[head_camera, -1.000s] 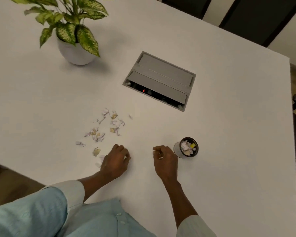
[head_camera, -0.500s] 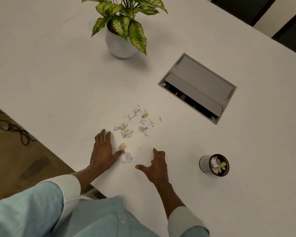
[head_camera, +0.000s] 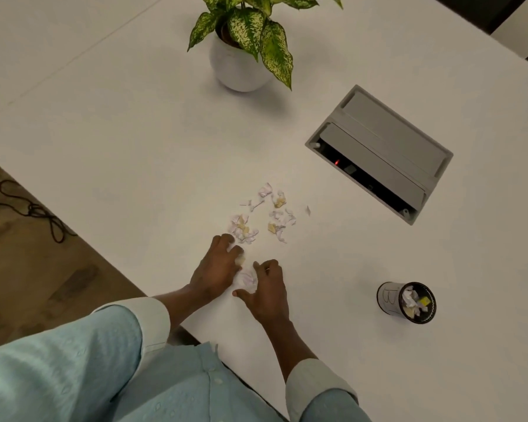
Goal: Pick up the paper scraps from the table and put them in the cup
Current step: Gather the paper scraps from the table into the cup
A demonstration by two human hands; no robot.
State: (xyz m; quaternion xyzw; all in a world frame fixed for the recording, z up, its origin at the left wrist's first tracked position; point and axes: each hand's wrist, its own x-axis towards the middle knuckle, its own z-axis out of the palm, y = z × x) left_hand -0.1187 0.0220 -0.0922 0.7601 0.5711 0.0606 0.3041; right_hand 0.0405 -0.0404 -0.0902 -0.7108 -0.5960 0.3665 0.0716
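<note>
1. Paper scraps (head_camera: 264, 213) – white, pale lilac and yellowish bits – lie scattered on the white table (head_camera: 134, 132), just beyond the person's fingertips and well apart from the cup.
2. Nearer the table's edge, a gathered clump (head_camera: 247, 280) of crumpled scraps sits between the two hands, touching both.
3. The left hand (head_camera: 215, 266) rests knuckles-up on the table with its fingers curled over a few pieces; white and yellowish paper shows between the fingers at the near edge of the scatter.
4. The right hand (head_camera: 269, 290) is half closed, its thumb reaching under the near side of the clump and its bent fingers over the far side, so the clump sits in the crook of the grip. Whether the paper has left the table cannot be told.
5. The cup (head_camera: 407, 303) – dark inside, pale outside with a handwritten mark – stands upright well to the right of both hands, already holding white and yellow scraps.
6. Farther back, a leafy plant in a round white pot (head_camera: 238, 68) stands near a grey power box (head_camera: 378, 153) sunk into the tabletop, a small red light glowing in it.
7. Light blue sleeves (head_camera: 73, 360) with pale cuffs fill the lower part of the view, and a dark cable (head_camera: 34, 208) lies on the floor to the left.
</note>
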